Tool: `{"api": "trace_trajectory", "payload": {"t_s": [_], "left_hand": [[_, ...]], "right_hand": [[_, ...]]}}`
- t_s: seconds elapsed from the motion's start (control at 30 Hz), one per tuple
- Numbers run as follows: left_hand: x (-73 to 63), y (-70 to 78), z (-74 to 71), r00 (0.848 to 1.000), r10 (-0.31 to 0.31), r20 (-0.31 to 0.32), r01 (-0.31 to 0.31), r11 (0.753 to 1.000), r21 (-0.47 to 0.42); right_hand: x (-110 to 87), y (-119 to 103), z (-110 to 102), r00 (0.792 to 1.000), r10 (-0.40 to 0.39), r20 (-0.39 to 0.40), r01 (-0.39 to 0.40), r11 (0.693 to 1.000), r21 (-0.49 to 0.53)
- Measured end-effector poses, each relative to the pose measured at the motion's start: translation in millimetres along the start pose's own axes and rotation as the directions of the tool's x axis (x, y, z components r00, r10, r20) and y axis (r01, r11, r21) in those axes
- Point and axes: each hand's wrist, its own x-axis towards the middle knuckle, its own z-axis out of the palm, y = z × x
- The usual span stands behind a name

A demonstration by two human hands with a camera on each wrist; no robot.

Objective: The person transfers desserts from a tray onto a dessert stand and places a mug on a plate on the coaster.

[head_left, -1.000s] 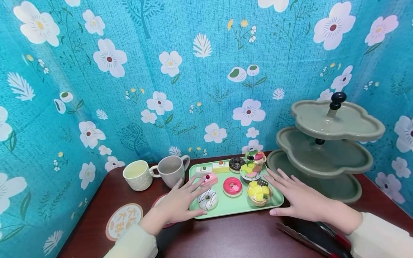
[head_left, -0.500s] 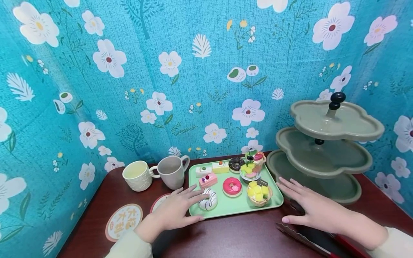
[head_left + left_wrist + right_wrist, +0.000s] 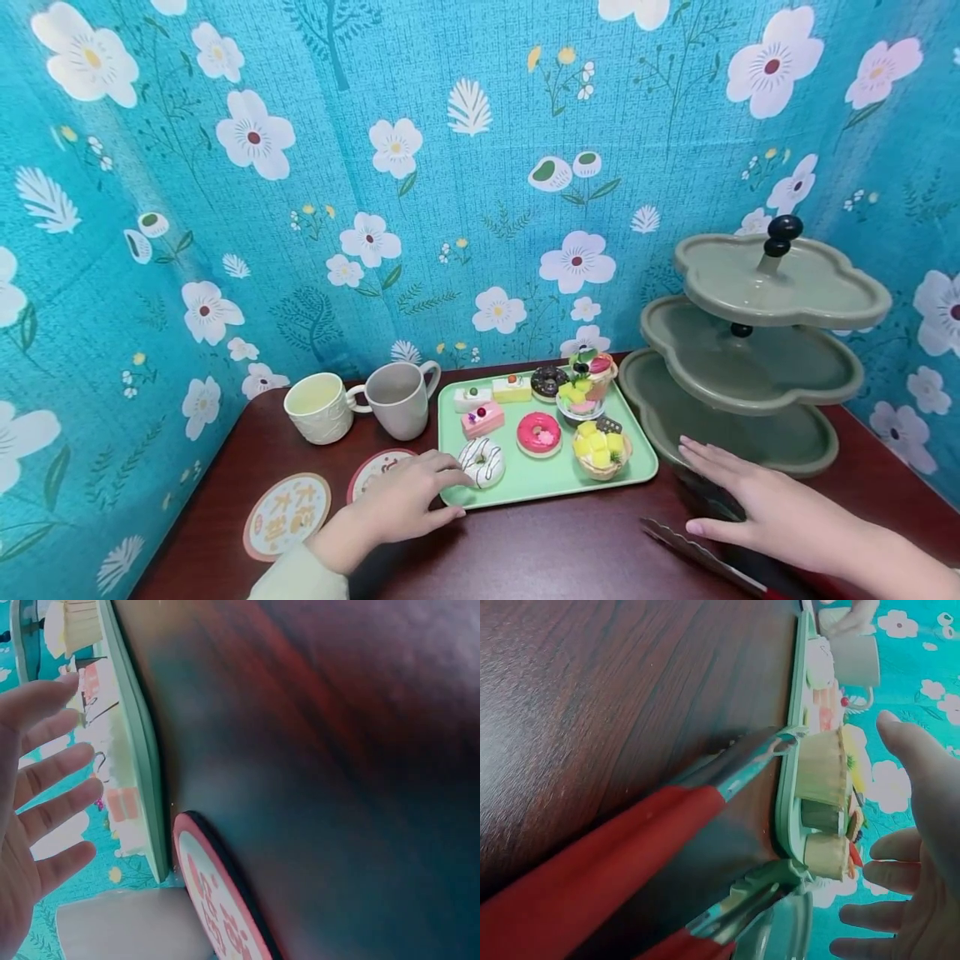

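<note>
My left hand (image 3: 408, 497) hovers at the near left corner of the green tray (image 3: 540, 492), fingers relaxed, fingertips close to the white-iced donut (image 3: 480, 463). Nothing is in its grasp; the left wrist view shows the fingers (image 3: 64, 799) spread apart. Over the tongs (image 3: 701, 554), my right hand (image 3: 772, 508) is stretched out with straight fingers. These tongs have red handles and scalloped metal tips, seen large in the right wrist view. On the tray sit a pink donut (image 3: 538, 435), a chocolate donut (image 3: 550, 381), a fruit tart (image 3: 602, 450), dessert cups (image 3: 582, 398) and small cake slices (image 3: 483, 419).
A grey-green three-tier stand (image 3: 757, 358) rises at the right. Behind my left hand are a cream mug (image 3: 320, 408) and a grey mug (image 3: 397, 400). Two round coasters lie left, one printed (image 3: 287, 517), one partly covered (image 3: 375, 471). A blue floral cloth (image 3: 480, 167) hangs behind.
My left hand has drawn back slightly from the tray, its fingers bending a little and uncovering the cake slice. My right hand has moved right and nearer, away from the tray.
</note>
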Motion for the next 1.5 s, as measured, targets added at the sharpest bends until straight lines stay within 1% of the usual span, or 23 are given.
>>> {"api": "trace_trajectory", "payload": {"t_s": [0.17,0.4,0.47,0.63,0.7,0.87,1.1,1.2,1.3,1.37,1.47,1.5], "left_hand": [[-1.0,0.1,4.3,0.999,-0.013,0.052,0.014,0.999,-0.029],[-0.7,-0.3,7.9,0.997,0.007,0.074,-0.003,0.998,-0.055],[-0.3,-0.7,9.1,0.997,0.005,0.082,0.000,0.998,-0.061],[-0.3,-0.7,10.7,0.995,-0.001,0.097,0.008,0.997,-0.075],[-0.4,-0.6,10.7,0.995,-0.001,0.101,0.010,0.997,-0.080],[0.4,-1.4,10.5,0.995,0.006,0.102,0.002,0.997,-0.079],[1.6,-2.0,8.7,0.995,0.007,0.099,0.001,0.996,-0.085],[1.4,-1.4,8.0,0.995,0.004,0.098,0.004,0.996,-0.087],[1.1,-1.3,8.4,0.996,0.010,0.094,-0.002,0.996,-0.084],[1.0,-1.3,8.7,0.996,0.012,0.092,-0.004,0.997,-0.083],[0.8,-0.8,8.5,0.995,0.007,0.096,0.002,0.996,-0.089],[0.9,-0.5,8.3,0.995,0.005,0.096,0.004,0.996,-0.089]], "right_hand": [[-7.4,10,-2,0.999,0.033,0.005,-0.033,0.999,-0.011],[-17.4,20,-2,0.993,0.118,0.026,-0.118,0.993,0.014],[-20.4,22,-1,0.989,0.142,0.044,-0.144,0.989,0.029],[-27.7,29,4,0.972,0.202,0.123,-0.210,0.976,0.059],[-31.7,33,8,0.966,0.212,0.145,-0.224,0.972,0.068],[-40.6,43,19,0.964,0.216,0.155,-0.228,0.972,0.063],[-50.4,52,28,0.947,0.268,0.178,-0.279,0.959,0.042],[-55.1,55,31,0.939,0.283,0.198,-0.300,0.952,0.061],[-57.3,59,35,0.928,0.291,0.233,-0.323,0.940,0.111],[-58.1,62,38,0.928,0.286,0.238,-0.325,0.935,0.141],[-59.1,67,44,0.934,0.276,0.228,-0.314,0.937,0.154],[-60.2,68,46,0.932,0.280,0.229,-0.318,0.936,0.152]]}}
